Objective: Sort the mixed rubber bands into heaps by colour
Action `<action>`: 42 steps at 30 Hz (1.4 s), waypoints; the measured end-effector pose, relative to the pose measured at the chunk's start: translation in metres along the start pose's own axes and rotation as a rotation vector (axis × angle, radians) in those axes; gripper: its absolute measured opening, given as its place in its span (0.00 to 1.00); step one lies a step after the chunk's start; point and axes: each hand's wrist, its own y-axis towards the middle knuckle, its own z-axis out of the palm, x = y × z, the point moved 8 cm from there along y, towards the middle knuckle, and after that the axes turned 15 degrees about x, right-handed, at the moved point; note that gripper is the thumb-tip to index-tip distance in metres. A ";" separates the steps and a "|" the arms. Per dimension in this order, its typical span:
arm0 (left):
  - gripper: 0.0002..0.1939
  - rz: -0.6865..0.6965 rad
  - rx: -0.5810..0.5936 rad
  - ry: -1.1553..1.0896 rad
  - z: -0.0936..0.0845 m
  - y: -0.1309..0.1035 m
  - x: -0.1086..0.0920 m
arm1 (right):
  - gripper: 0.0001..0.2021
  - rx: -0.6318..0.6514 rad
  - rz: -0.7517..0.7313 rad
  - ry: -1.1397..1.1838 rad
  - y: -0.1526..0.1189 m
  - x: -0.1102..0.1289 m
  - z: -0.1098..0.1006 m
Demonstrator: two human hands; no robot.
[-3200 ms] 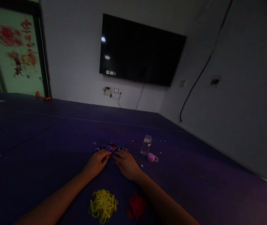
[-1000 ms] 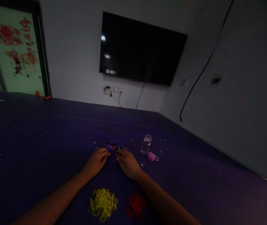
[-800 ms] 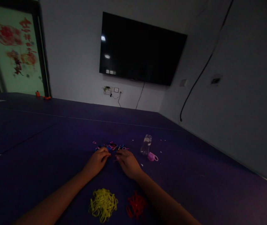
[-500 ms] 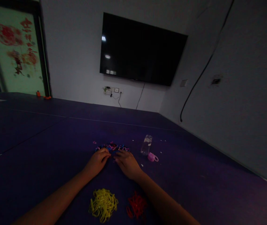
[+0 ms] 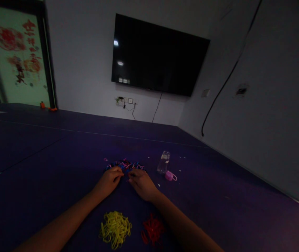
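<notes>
A mixed pile of small rubber bands, blue, pink and dark, lies on the purple surface just beyond my fingertips. My left hand rests at the pile's near left edge with thumb and fingertips pressed together. Opposite it, my right hand has its fingers curled in a pinch at the near right edge. Whatever sits between the fingertips of either hand is too small and dark to make out. Between my forearms lies a heap of yellow rubber bands, and a smaller heap of red rubber bands is beside my right forearm.
Right of the pile, a clear bottle lies near a pink lid with a loop. White scraps dot the purple surface. One pink band lies apart. A television hangs on the wall.
My right hand's fingers have drawn in from over the pile into a tighter curl. My left hand has stayed almost in place.
</notes>
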 end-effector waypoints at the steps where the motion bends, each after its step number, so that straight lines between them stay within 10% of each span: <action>1: 0.15 -0.001 0.003 0.000 0.000 0.000 0.000 | 0.11 0.000 0.002 0.004 0.000 0.000 0.000; 42: 0.16 -0.011 0.076 0.030 0.012 0.003 0.006 | 0.15 -0.138 0.012 0.087 -0.001 -0.013 -0.003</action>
